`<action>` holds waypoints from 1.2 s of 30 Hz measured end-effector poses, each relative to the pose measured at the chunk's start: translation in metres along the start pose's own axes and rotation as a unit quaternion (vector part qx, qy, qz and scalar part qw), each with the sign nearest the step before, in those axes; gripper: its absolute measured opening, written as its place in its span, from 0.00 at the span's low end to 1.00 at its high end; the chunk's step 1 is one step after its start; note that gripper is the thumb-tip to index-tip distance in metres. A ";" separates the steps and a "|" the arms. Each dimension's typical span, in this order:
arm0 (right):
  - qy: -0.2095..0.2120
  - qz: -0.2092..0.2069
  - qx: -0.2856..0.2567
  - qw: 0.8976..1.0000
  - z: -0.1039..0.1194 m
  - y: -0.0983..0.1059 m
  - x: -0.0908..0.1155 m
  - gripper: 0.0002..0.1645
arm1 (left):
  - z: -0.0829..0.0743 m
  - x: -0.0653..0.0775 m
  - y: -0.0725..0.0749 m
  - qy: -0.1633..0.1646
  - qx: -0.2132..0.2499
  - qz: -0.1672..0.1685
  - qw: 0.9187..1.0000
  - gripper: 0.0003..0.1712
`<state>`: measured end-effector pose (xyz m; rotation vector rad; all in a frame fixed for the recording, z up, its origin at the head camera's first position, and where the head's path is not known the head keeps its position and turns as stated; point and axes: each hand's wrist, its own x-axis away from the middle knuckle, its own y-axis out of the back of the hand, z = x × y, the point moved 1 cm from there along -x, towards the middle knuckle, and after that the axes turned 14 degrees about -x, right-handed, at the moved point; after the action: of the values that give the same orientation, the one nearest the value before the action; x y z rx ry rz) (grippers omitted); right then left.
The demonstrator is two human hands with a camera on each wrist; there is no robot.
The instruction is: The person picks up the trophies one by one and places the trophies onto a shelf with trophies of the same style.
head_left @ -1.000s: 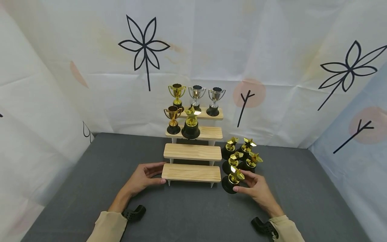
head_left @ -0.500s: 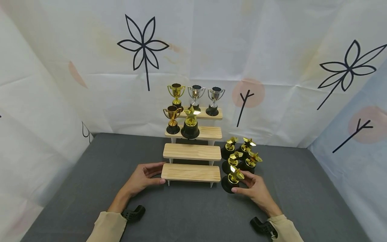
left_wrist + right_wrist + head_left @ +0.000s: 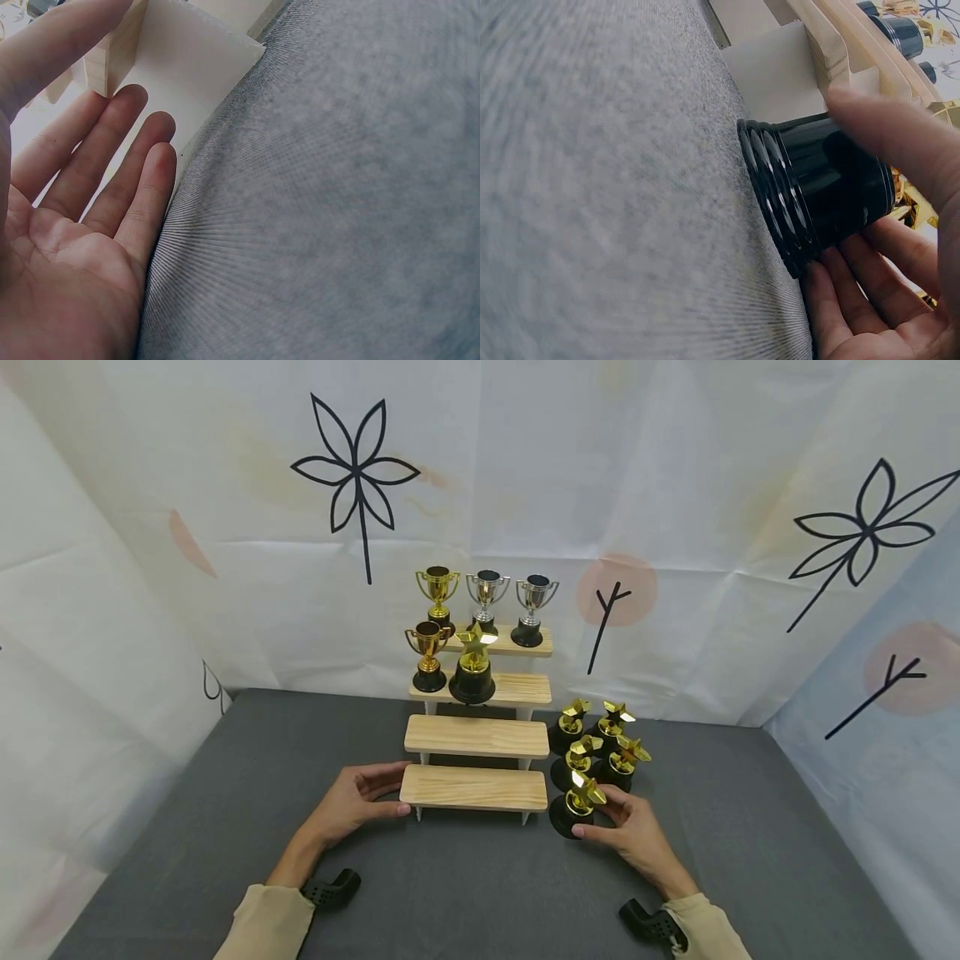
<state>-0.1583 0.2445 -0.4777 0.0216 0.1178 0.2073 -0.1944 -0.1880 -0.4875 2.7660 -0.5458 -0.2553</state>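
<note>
The tiered wooden stand point(image 3: 474, 788) is the reference for all positions. On its top tier, left to right, stand a gold cup point(image 3: 438, 583) and two silver cups point(image 3: 535, 596). On the tier below are a copper-toned cup point(image 3: 428, 643) at the left end and a large star trophy point(image 3: 473, 681) at about the middle. The upright placing on flat black bases appears meant to leave each piece facing forward.

Off the stand's right side, on the grey tabletop point(image 3: 480, 893), are the nearest star trophy point(image 3: 577, 806), just beside the lowest tier, and four other star trophies point(image 3: 624, 763), grouped close behind it.

The left hand point(image 3: 354, 802) is at the stand's left side, fingers extended, thumb apart, fingertips at the edge of the lowest tier. Presumably it steadies the stand; whether all the fingertips make contact cannot be confirmed.

The right hand point(image 3: 637, 835), right of the stand, grips the nearest star trophy by its black base point(image 3: 832, 176). The base lies between the thumb, on the near side, and the bent fingers, on the outer side, its ribbed rim down on the tabletop. Holding it low probably spares the star and keeps the piece upright. Thumb pressure cannot be judged; the wrist view is soft there.
</note>
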 end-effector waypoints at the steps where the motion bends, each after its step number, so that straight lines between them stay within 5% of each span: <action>1: 0.001 -0.002 0.002 1.000 0.000 0.000 0.000 0.37 | 0.000 0.000 0.000 0.001 0.000 0.000 1.000 0.40; 22: -0.011 -0.019 -0.013 1.000 0.007 -0.003 0.002 0.36 | -0.002 0.001 0.000 0.003 0.004 -0.001 1.000 0.40; 36: -0.010 -0.035 -0.013 0.999 0.050 -0.005 0.008 0.41 | -0.002 0.000 0.000 0.008 -0.001 -0.002 1.000 0.40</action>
<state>-0.1431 0.2409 -0.4289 -0.0065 0.0957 0.1379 -0.1939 -0.1873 -0.4860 2.7654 -0.5350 -0.2340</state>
